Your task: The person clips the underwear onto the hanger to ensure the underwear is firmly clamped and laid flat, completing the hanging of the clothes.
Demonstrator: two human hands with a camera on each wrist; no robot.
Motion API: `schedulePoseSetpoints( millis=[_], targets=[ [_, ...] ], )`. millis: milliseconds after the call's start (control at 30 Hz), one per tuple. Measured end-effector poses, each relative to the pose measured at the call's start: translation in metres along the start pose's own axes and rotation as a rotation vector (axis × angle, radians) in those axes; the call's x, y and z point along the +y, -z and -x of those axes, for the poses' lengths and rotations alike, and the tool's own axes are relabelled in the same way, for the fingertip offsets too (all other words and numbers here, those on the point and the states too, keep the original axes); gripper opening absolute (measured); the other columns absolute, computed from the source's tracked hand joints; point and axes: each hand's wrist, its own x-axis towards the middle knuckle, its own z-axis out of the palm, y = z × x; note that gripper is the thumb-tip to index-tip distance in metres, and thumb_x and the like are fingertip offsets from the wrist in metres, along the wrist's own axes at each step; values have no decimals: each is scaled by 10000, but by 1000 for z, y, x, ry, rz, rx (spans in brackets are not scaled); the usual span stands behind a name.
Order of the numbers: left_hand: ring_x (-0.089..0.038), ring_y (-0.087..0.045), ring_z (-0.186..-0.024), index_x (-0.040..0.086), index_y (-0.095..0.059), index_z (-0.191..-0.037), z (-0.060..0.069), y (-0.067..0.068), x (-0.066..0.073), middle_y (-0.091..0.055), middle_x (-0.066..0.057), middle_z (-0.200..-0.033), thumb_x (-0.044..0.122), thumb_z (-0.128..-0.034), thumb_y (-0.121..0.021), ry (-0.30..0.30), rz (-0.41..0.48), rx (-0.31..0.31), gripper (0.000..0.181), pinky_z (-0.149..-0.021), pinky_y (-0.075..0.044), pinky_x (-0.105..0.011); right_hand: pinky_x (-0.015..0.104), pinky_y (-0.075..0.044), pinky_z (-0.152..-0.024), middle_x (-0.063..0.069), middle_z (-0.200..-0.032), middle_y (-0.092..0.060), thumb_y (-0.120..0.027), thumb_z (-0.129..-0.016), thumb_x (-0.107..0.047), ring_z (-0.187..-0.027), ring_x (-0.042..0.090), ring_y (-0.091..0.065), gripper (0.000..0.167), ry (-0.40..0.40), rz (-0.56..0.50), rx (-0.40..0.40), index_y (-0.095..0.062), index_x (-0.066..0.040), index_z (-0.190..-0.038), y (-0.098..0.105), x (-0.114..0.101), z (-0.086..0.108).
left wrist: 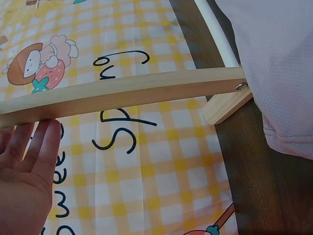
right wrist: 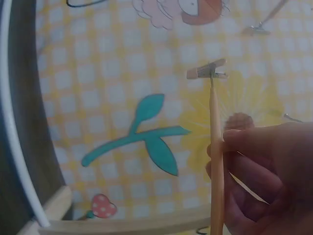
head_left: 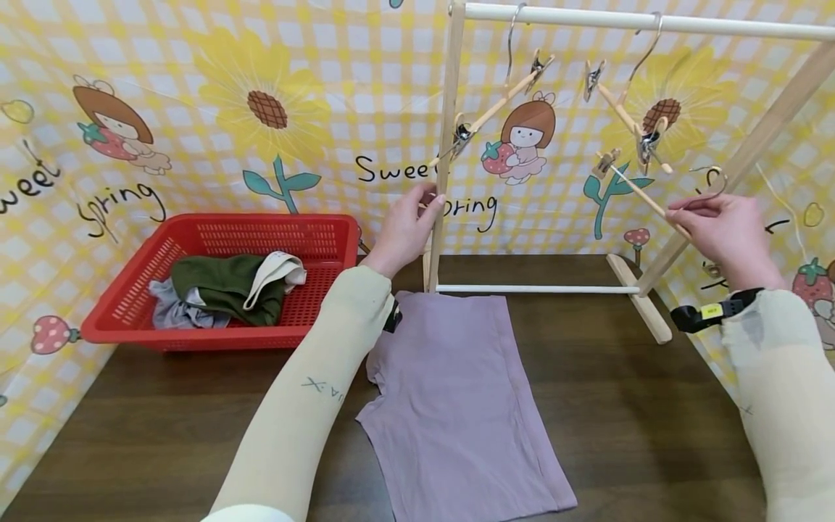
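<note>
My left hand (head_left: 407, 228) is at the left upright post (head_left: 446, 159) of a wooden clothes rack, thumb and fingers holding it. In the left wrist view the fingertips meet the post's edge. My right hand (head_left: 727, 232) pinches a wooden clip hanger (head_left: 642, 192) near its middle, in front of the rack's right side. Its metal hook (head_left: 717, 174) rises above the hand, and a clip (right wrist: 208, 71) sits at the far end. Folded mauve shorts (head_left: 457, 406) lie flat on the table, below the left hand.
Two more clip hangers, a left one (head_left: 502, 105) and a right one (head_left: 620, 112), hang from the rack's white top rail (head_left: 587, 16). A red basket (head_left: 130, 335) at left holds crumpled green (head_left: 212, 283) and grey (head_left: 176, 312) clothes. A patterned cloth backdrop (head_left: 365, 94) stands behind.
</note>
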Motion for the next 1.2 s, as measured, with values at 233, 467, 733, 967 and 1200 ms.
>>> schedulePoseSetpoints(
  millis=[233, 467, 733, 967, 1200],
  targets=[
    [-204, -617, -1019, 61, -536, -1421, 0, 0, 0, -623, -72, -1210, 311, -1084, -515, 7, 11, -6, 420, -894, -508, -341, 143, -457, -638, -319, -742, -652, -720, -970, -270, -758, -109, -634, 288, -5, -53, -39, -707, -42, -1147, -23, 1, 13],
    [-205, -615, -1016, 63, -536, -1413, 1, 1, -2, -619, -74, -1211, 326, -1090, -497, 10, 20, -14, 419, -895, -509, -343, 188, -552, -699, -224, -849, -696, -629, -1022, -124, -771, -30, -682, 235, 56, -165, -156, -627, 63, -1165, -48, -5, 25],
    [-209, -618, -1027, 54, -544, -1399, 0, 1, -1, -630, -80, -1217, 309, -1086, -512, -9, 13, -8, 405, -915, -497, -339, 230, -566, -757, -104, -946, -745, -613, -1022, -65, -841, 41, -714, 262, 86, -322, -225, -590, 142, -1182, -68, -15, 44],
    [-202, -618, -1036, 64, -541, -1408, 2, 0, -1, -624, -74, -1227, 314, -1086, -508, -5, 14, -14, 409, -916, -502, -334, 227, -567, -743, -59, -973, -759, -634, -1013, -70, -865, 53, -721, 240, 138, -342, -235, -632, 120, -1161, -74, -30, 61],
    [-208, -627, -1048, 67, -530, -1428, 1, 4, -1, -617, -74, -1247, 336, -1085, -504, -1, 29, -39, 437, -931, -501, -337, 264, -572, -738, 26, -987, -764, -642, -977, 43, -861, 111, -736, 185, 168, -582, -313, -620, 169, -1110, -81, -38, 81]
  ],
)
